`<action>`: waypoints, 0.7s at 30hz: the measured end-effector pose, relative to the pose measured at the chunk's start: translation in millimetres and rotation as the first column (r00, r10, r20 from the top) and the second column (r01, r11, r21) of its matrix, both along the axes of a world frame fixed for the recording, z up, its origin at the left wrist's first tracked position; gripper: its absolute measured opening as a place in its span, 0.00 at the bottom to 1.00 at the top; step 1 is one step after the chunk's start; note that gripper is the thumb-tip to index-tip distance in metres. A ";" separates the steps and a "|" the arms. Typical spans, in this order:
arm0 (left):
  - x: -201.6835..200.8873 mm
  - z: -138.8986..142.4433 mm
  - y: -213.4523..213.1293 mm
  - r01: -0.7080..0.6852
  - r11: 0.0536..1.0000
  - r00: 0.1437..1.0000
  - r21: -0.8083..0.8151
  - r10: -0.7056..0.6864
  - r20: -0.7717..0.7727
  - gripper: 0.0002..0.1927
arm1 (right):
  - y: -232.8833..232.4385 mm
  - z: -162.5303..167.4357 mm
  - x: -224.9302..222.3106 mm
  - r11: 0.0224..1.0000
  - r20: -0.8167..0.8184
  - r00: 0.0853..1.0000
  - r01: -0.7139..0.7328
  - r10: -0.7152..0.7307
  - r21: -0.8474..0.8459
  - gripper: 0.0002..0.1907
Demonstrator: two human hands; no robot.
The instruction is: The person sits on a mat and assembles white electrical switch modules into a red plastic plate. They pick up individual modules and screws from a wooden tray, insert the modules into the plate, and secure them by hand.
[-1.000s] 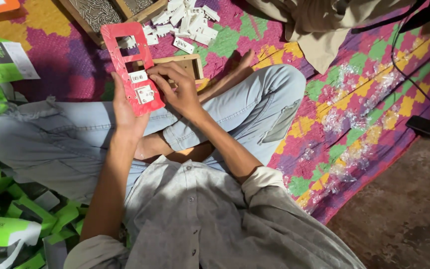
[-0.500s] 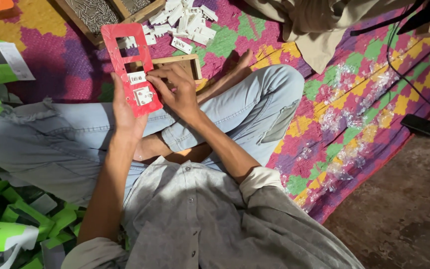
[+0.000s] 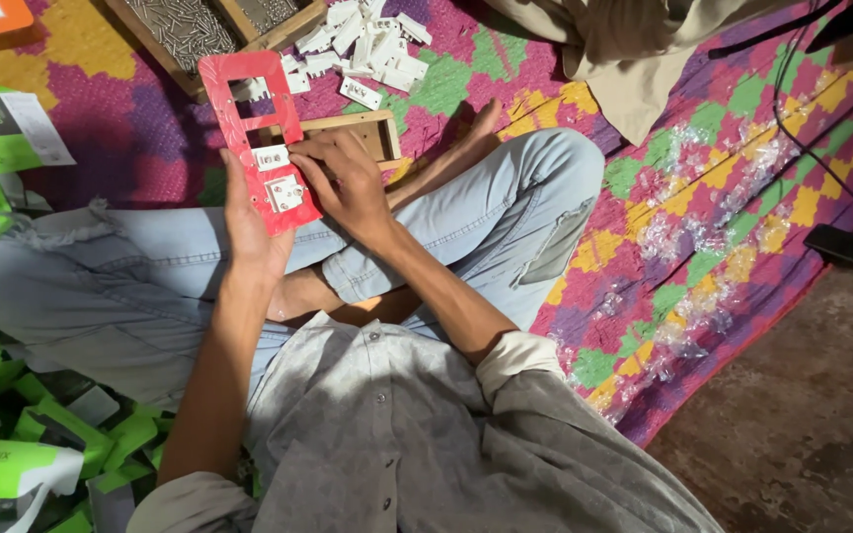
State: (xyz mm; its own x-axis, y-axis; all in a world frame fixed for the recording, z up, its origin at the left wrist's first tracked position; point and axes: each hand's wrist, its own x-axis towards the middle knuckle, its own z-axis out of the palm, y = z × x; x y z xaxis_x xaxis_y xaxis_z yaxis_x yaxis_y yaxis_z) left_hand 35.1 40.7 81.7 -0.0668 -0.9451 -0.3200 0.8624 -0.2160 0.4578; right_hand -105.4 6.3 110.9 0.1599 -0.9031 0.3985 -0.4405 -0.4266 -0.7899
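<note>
1. Upper left of centre: left hand [image 3: 249,232] grips red plate [image 3: 259,138] from behind, upright over lap.
2. Right hand [image 3: 348,183], fingers curled, presses 1 of 2 white switch pcs [image 3: 272,158] fitted in plate.
3. Top centre: loose white pcs pile [image 3: 362,39], too many to count.

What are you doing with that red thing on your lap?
A person sits cross-legged on a colourful patterned mat. The left hand holds up a red plastic plate with rectangular openings; two small white parts sit in its lower openings, the upper ones are open. The right hand presses its fingers against one white part. A pile of loose white parts lies on the mat ahead, beside a wooden tray of small metal pieces. Green boxes lie at the person's left.
</note>
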 end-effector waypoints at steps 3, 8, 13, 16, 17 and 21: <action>0.0 -1.6 0.1 -0.008 1.000 1.000 0.001 0.008 -0.015 0.30 | 0.0 0.7 -0.9 1.000 -0.010 1.000 -0.020 0.019 -0.005 0.10; -0.2 -1.1 0.0 0.001 1.000 1.000 0.002 -0.001 0.007 0.31 | 3.2 1.8 1.1 0.999 0.042 0.999 0.009 -0.011 0.046 0.09; -0.7 -0.6 -0.3 0.002 1.000 0.999 0.002 -0.002 0.035 0.32 | 4.4 1.7 2.8 0.992 0.066 0.996 0.044 -0.052 0.121 0.08; -1.0 -1.8 0.5 -0.010 1.000 0.999 0.007 0.010 0.038 0.32 | 4.0 1.6 2.8 0.995 0.046 0.998 0.027 -0.031 0.092 0.09; -0.9 -2.4 0.3 -0.010 1.000 0.999 0.007 0.010 0.034 0.32 | 3.7 1.8 2.6 0.996 0.038 0.999 0.022 -0.025 0.086 0.09; -0.7 -3.6 1.7 -0.003 1.000 0.999 0.013 0.003 0.033 0.32 | 2.1 3.2 0.4 0.999 -0.005 1.000 -0.021 0.020 -0.032 0.11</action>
